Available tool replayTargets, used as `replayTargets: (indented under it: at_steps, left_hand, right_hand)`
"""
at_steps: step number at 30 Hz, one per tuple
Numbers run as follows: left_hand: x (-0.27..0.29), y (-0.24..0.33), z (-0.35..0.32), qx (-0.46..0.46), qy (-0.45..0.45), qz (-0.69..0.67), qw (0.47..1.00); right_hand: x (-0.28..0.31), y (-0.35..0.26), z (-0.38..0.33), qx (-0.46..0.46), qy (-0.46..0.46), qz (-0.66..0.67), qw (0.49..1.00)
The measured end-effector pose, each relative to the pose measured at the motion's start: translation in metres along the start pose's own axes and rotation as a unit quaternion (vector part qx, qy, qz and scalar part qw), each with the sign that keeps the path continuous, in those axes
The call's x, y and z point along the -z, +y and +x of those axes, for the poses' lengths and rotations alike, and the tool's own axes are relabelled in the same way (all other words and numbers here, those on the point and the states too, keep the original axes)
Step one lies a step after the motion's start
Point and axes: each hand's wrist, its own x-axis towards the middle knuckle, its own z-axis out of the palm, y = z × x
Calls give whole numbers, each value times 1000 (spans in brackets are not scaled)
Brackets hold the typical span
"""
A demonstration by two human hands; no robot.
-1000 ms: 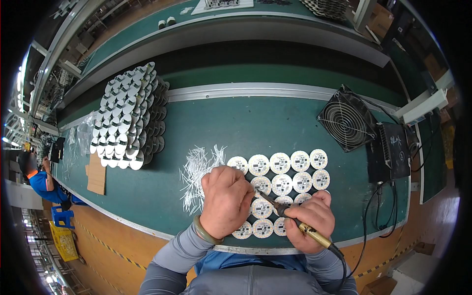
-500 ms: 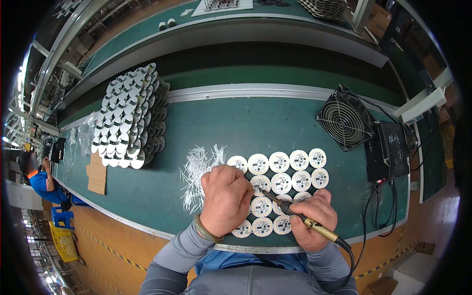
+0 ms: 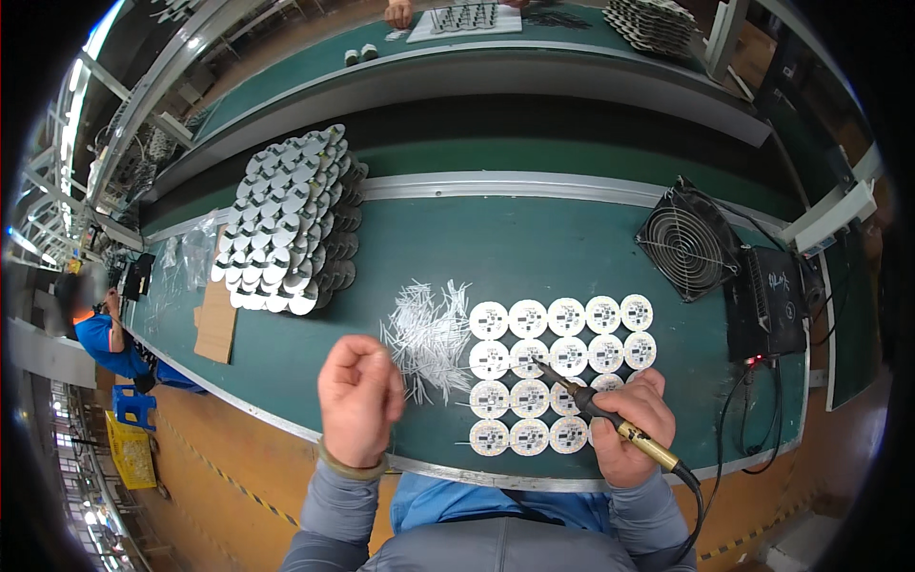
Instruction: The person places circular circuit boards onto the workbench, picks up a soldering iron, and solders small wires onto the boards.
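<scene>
My right hand [image 3: 633,431] grips a soldering iron [image 3: 624,429] with a gold and black handle. The iron's tip points down at a round white circuit board [image 3: 530,358] in the second row from the back. Several such boards lie in a tight grid, some with thin white wires reaching out from their left edges. My left hand [image 3: 360,400] is raised over the front edge of the bench, its fingers curled in and nothing seen sticking out of them. Beyond it lies a loose pile of short white wires [image 3: 424,334], left of the boards.
A tall stack of round white parts [image 3: 286,224] stands at the back left, beside cardboard [image 3: 215,329]. At the right are a black fan [image 3: 691,243] and a black box [image 3: 765,300] with cables. Another person's hand [image 3: 398,13] shows at the far bench; a person in blue [image 3: 100,334] sits far left.
My left hand has drawn back leftward from the boards toward the bench edge. The iron stays over the boards in my right hand. The whole view has shifted slightly.
</scene>
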Motion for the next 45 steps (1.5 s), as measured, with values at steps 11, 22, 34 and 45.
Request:
replayTargets:
  at_steps: [11, 22, 34, 45]
  left_hand:
    - [43, -32, -17, -153, 82, 358, 918]
    - [40, -33, 2, -263, 24, 570, 778]
    - [46, -22, 8, -240, 9, 508, 827]
    - [31, -40, 2, -287, 36, 658, 695]
  right_hand:
    - [-2, -3, 2, 14, -19, 0, 1000]
    - [-4, -3, 1, 22, -17, -5, 1000]
    - [-2, 0, 0, 48, 2, 9, 999]
    - [0, -2, 1, 42, -11, 18, 999]
